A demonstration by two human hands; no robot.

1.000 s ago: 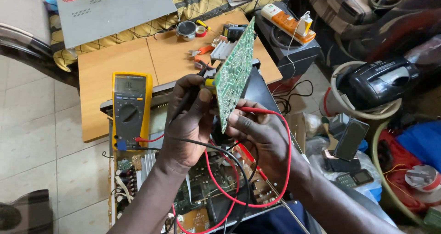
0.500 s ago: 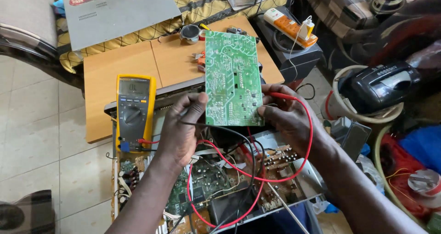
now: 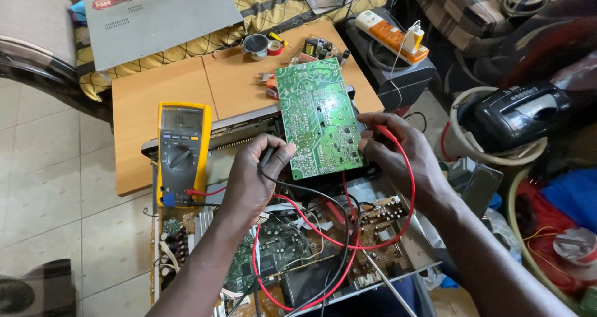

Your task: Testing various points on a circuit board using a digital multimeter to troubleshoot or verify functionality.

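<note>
Two hands (image 3: 252,177), one green circuit board (image 3: 317,118) — one yellow multimeter (image 3: 181,152), two test leads (image 3: 398,186)

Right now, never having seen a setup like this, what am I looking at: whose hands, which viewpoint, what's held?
One head-worn camera looks down at a person's bare hands. The left hand pinches a black test probe against a green circuit board; the right hand steadies the board's other edge, with a red lead in its grip. Both leads run to a yellow multimeter. Underneath lies an opened electronics chassis on a wooden table.
</note>
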